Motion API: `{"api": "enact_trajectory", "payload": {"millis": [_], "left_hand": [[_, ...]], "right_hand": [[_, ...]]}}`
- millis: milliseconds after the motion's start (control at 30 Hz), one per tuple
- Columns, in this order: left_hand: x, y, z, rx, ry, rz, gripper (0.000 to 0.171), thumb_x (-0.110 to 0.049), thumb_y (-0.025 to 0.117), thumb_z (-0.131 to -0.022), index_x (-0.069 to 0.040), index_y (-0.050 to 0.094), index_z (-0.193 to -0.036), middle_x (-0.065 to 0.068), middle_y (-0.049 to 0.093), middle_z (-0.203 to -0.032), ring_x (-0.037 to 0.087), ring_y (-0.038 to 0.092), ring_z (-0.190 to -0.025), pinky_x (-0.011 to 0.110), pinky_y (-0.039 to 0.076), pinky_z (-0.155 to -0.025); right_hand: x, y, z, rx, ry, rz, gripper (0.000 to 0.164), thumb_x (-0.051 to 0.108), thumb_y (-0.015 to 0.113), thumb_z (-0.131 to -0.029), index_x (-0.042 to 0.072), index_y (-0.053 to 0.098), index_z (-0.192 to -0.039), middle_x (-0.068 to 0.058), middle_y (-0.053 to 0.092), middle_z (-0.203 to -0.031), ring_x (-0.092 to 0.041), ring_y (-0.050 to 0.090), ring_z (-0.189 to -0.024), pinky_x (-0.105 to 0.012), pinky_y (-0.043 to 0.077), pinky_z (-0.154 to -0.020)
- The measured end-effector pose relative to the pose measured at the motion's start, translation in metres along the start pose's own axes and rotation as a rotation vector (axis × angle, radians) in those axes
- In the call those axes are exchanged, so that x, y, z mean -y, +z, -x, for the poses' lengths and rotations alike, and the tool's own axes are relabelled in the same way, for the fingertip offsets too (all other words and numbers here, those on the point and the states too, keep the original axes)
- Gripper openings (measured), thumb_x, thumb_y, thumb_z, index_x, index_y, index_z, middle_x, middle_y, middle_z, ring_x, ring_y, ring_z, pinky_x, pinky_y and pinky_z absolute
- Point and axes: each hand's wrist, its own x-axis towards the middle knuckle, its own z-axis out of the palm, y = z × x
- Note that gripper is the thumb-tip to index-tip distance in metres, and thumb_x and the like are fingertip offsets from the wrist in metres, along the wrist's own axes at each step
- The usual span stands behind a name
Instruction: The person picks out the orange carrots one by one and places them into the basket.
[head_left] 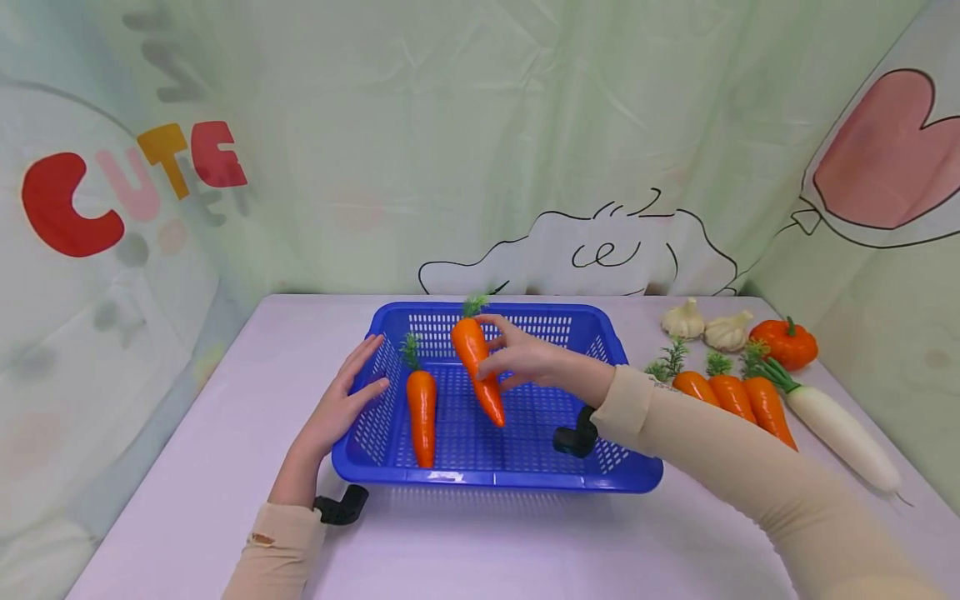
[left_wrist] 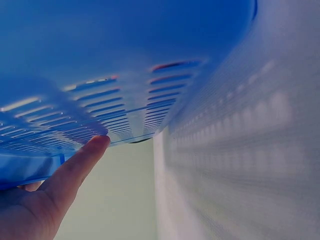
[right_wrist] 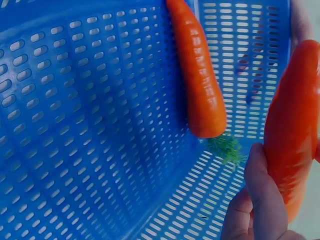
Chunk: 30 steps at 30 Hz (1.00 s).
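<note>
A blue plastic basket [head_left: 495, 478] with slotted walls stands on the table. My left hand [head_left: 345, 398] holds its left rim, thumb over the inner side; in the left wrist view a straight finger [left_wrist: 82, 162] touches the slotted outer wall. Above the basket floor, my right hand [head_left: 521, 354] pinches a carrot [head_left: 474, 350] between thumb and fingers, its leafy end tilted toward the far side. Another carrot [head_left: 422, 417] lies in the left part of the basket, green top toward the back. Both carrots also show in the right wrist view, the held one [right_wrist: 292, 120] nearer the camera.
Right of the basket lie several carrots [head_left: 731, 396], partly hidden by my right sleeve. Beside them are a white radish [head_left: 843, 433], a small orange pumpkin [head_left: 787, 343] and two garlic bulbs [head_left: 727, 332]. A printed curtain [head_left: 375, 167] hangs behind the table [head_left: 225, 442].
</note>
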Motion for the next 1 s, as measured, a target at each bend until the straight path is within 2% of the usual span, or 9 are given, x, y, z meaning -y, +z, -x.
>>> {"api": "enact_trajectory", "payload": {"millis": [100,300,400,733,1000], "left_hand": [[0.003,0.000,-0.001,-0.002,-0.001,0.002,0.059,-0.014,0.051,-0.092,-0.017,0.026,-0.145,0.006,0.011,-0.153,0.031,0.007,-0.138,0.064,0.008,-0.102],[-0.021,0.001,0.008,0.003,0.003,0.008,0.058,-0.011,0.048,-0.092,-0.008,0.024,-0.145,0.012,0.010,-0.152,0.034,0.006,-0.138,0.065,0.006,-0.102],[-0.027,0.001,0.011,0.005,-0.003,0.001,0.058,-0.011,0.048,-0.093,-0.007,0.024,-0.145,0.013,0.010,-0.152,0.034,0.006,-0.138,0.065,0.007,-0.102],[-0.026,0.000,0.010,0.007,-0.005,0.009,0.057,-0.013,0.048,-0.093,-0.010,0.025,-0.145,0.010,0.011,-0.152,0.033,0.006,-0.138,0.065,0.007,-0.102],[-0.025,0.000,0.009,0.009,-0.007,0.005,0.058,-0.012,0.048,-0.093,-0.008,0.024,-0.145,0.011,0.010,-0.152,0.034,0.006,-0.138,0.064,0.007,-0.103]], "right_hand": [[-0.003,0.003,-0.005,0.004,0.017,0.004,0.083,-0.003,0.062,-0.077,0.019,0.016,-0.143,-0.024,0.031,-0.132,-0.041,0.047,-0.109,-0.053,0.046,-0.084],[-0.007,0.011,-0.013,0.011,0.045,0.020,0.082,-0.003,0.062,-0.077,0.019,0.018,-0.142,-0.024,0.035,-0.128,-0.038,0.050,-0.105,-0.051,0.049,-0.082],[-0.009,0.016,-0.017,0.020,0.058,0.011,0.082,-0.004,0.062,-0.076,0.017,0.018,-0.142,-0.025,0.036,-0.127,-0.038,0.051,-0.102,-0.050,0.050,-0.080],[-0.018,0.030,-0.030,0.023,0.127,0.020,0.080,-0.004,0.064,-0.074,0.016,0.022,-0.139,-0.023,0.037,-0.128,-0.036,0.052,-0.097,-0.050,0.051,-0.078],[-0.025,0.042,-0.037,0.010,0.161,0.021,0.078,-0.007,0.065,-0.073,0.012,0.023,-0.137,-0.020,0.037,-0.118,-0.033,0.051,-0.090,-0.047,0.052,-0.075]]}}
